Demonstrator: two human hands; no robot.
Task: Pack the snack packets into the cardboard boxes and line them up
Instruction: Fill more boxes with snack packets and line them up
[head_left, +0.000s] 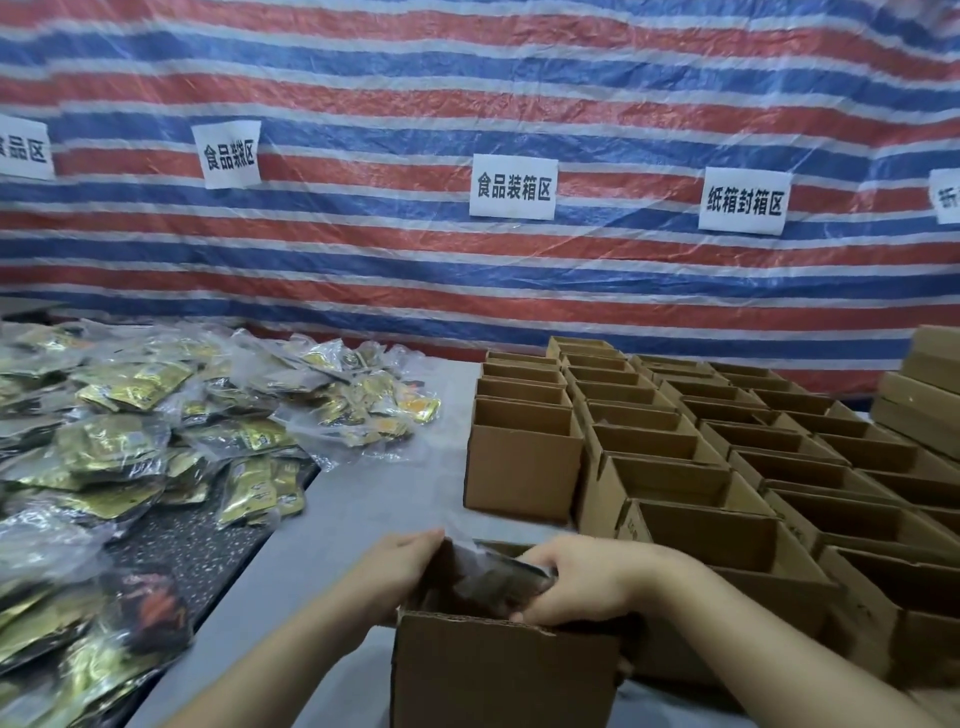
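Far left and mid-left of the bench (363, 499): a loose heap of snack packets (135, 441), gold and dark foil in clear wrap, spilling from the far edge down to the near left corner; all lie flat, overlapping, well apart from the hands. Moving right, the left hand (400, 571) comes in from the near side, fingers curled over the left wall of the open box (498, 670) at the near centre, steadying it by the rim. Inside that mouth, between the two hands, sits a dark packet (493, 577) in glossy wrap, blurred; its long axis looks to run left to right across the opening, tilted, upper edge above the rim, lower part hidden by the near wall. The right hand (576, 587) grips the packet's right end, fingers curled round it, knuckles just over the box's right side. Judgement: the packet is only partly seated, and the next move turns on pushing it straight down from the right hand, which is directly on it; the left hand is beside it, on cardboard only. Further right, rows of open cardboard boxes (727, 457) stand lined up, touching, running from near to far; whether they hold anything cannot be told from this angle. Far right, stacked boxes (919, 395). Behind, a striped tarp (467, 93) with paper signs (513, 186).
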